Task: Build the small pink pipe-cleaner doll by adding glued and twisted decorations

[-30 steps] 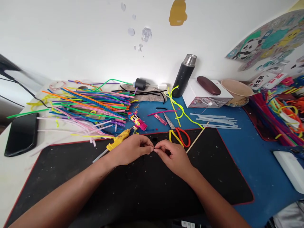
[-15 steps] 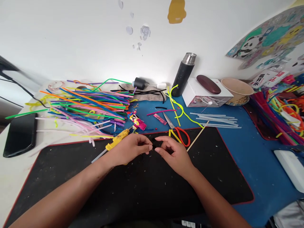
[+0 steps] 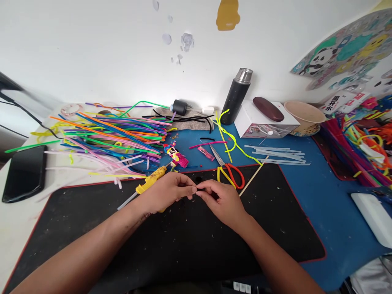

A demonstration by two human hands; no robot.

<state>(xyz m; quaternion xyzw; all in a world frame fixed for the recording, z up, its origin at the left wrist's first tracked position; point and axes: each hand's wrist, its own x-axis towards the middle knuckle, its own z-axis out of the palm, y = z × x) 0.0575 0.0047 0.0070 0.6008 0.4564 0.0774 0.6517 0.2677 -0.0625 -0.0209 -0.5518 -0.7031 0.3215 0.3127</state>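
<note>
Observed over the far part of the black mat on the desk: left hand and right hand meeting, fingers of each together at the tips, apparently clamped on a small dark piece, mostly hidden. Liable to slip and be lost against black, given so slight a grip. Second hazard, left — yellow glue gun just beside the left hand, easily knocked by a wrist shift; heat not discernible. Materials: fuzzy, slender pipe cleaners heaped far left; smooth, translucent rods far right; metal-bladed scissors with looped handles.
</note>
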